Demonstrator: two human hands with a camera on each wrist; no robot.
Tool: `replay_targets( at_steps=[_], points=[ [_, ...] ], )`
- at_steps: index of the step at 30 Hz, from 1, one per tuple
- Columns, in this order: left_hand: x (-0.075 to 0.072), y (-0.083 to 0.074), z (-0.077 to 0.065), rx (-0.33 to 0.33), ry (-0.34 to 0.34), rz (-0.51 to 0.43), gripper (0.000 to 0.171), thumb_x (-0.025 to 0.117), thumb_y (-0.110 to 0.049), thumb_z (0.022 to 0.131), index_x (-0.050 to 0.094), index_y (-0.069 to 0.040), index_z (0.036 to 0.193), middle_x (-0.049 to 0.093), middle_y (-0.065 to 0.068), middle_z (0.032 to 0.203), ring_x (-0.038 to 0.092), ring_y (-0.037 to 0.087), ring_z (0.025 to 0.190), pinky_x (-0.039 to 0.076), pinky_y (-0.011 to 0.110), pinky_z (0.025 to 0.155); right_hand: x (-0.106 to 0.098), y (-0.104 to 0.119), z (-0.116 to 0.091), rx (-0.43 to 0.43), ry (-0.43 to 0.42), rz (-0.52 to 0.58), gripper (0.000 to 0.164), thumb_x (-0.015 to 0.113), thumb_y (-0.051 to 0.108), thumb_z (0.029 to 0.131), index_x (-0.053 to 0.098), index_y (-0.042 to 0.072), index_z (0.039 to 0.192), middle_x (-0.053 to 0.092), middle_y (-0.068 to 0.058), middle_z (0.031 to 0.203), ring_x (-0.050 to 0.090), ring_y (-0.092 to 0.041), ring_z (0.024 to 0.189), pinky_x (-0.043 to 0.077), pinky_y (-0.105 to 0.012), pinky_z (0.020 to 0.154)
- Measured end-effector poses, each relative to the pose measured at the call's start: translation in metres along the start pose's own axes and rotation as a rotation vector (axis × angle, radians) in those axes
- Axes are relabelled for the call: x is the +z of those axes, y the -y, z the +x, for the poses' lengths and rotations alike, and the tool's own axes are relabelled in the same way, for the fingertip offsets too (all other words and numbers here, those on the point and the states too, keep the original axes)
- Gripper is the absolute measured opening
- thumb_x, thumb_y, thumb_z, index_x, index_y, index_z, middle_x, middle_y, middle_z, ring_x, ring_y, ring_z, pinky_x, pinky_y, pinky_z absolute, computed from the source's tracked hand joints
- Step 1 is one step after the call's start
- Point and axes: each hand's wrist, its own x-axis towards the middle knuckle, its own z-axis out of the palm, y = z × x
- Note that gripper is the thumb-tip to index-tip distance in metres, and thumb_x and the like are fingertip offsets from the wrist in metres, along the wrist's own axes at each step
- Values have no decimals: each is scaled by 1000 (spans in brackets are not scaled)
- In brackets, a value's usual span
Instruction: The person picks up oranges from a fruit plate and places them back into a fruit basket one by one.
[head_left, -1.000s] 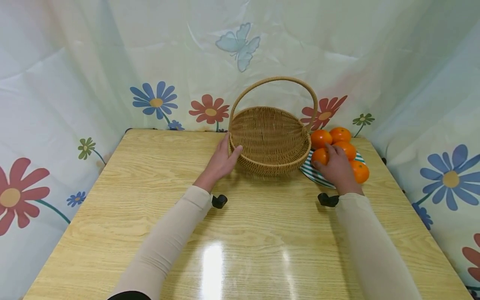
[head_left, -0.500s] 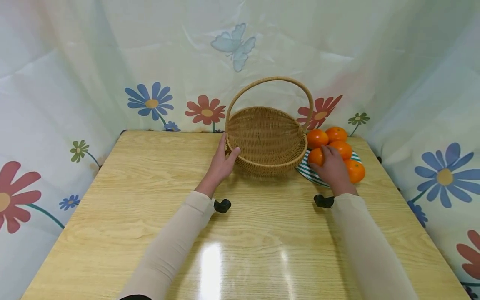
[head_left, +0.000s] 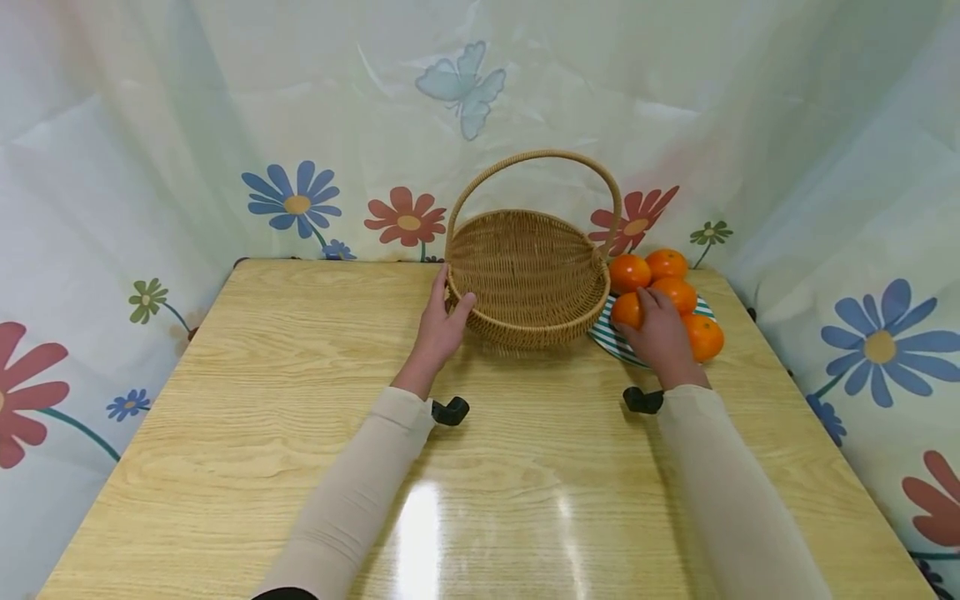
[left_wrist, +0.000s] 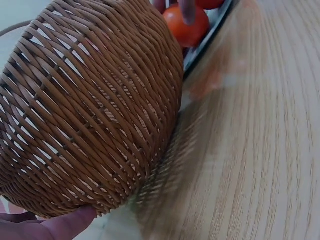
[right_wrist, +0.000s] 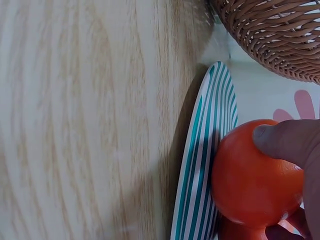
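A wicker basket (head_left: 525, 267) with a tall arched handle stands near the table's back edge, its inside bare. My left hand (head_left: 438, 337) holds the basket's left end, thumb on the front and fingers round the far side. In the left wrist view the thumb lies against the weave. My right hand (head_left: 663, 337) grips an orange (right_wrist: 255, 175) between thumb and fingers, at the front left of a striped plate (right_wrist: 200, 150). The orange is low over or on the plate; I cannot tell which. Other oranges (head_left: 666, 264) crowd the plate behind and beside it.
The plate, white with green stripes (head_left: 609, 337), sits right beside the basket's right end. The wooden table (head_left: 315, 350) reaches toward me. A flowered curtain (head_left: 337, 100) hangs close behind the table and along its sides. A black wrist mount (head_left: 450, 412) juts from the left sleeve.
The whole scene has shifted slightly leftward in the head view. Both hands keep the same places, the left at the basket and the right at the orange.
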Motion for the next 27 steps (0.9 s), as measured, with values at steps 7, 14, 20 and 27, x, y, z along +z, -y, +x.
replay_targets(
  at_steps=[7, 14, 20, 27],
  points=[
    [0, -1, 5, 3, 5, -30, 69, 47, -52, 98, 3, -48, 152, 9, -3, 164, 20, 27, 149, 29, 46, 118, -5, 0, -1, 12, -7, 37, 81, 64, 27, 94, 18, -1, 154, 20, -28, 155, 31, -51, 133, 28, -66, 108],
    [0, 0, 8, 17, 2, -20, 65, 45, -47, 100, 4, -51, 150, 9, -8, 164, 18, 22, 150, 26, 45, 119, -14, 2, -3, -22, -66, 49, 79, 63, 27, 94, 19, -1, 154, 23, -28, 154, 32, -52, 131, 29, -67, 107],
    [1, 4, 5, 13, 16, -30, 68, 46, -53, 98, 4, -48, 152, 9, -5, 164, 18, 22, 150, 27, 45, 119, -19, 8, -10, -19, -68, 48, 79, 64, 25, 94, 19, 0, 154, 22, -27, 154, 31, -51, 131, 30, -69, 106],
    [1, 3, 5, 0, 30, -38, 70, 45, -52, 98, 2, -45, 153, 6, -6, 164, 16, 22, 150, 25, 42, 120, -24, 13, -13, -33, -102, 56, 77, 63, 26, 94, 22, 1, 153, 22, -26, 155, 29, -51, 133, 30, -69, 106]
  ],
)
